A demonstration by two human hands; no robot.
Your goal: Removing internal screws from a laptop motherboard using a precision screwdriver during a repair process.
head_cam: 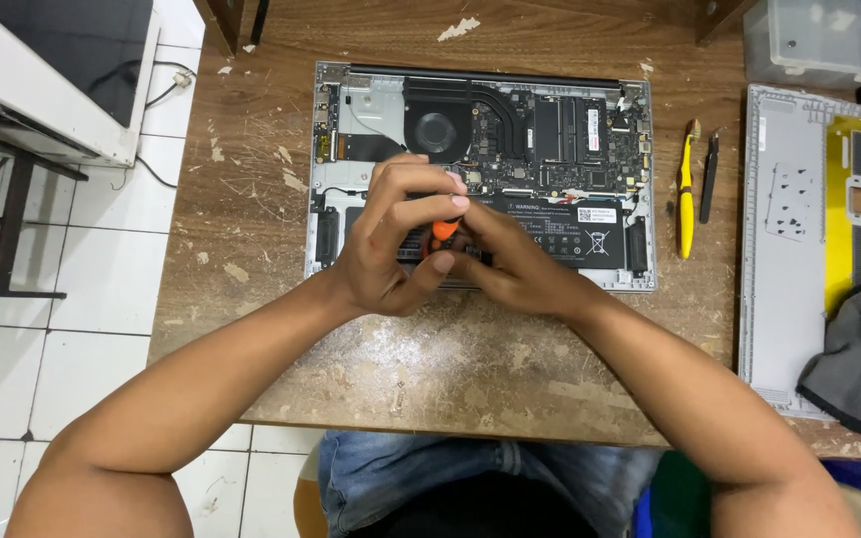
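Scarred wooden worktop (251, 199) over white floor tiles carries an opened laptop (480, 169) at its far edge, board and fan bare; left hand (391, 249) and right hand (515, 269) pinch an orange-handled tool (443, 230) above its battery

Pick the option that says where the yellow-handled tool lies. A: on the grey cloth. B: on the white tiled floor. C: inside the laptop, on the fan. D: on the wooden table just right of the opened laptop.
D: the yellow-handled tool rests on the worn wooden table, between the opened silver laptop and the detached grey bottom cover, beside a slim black tool.
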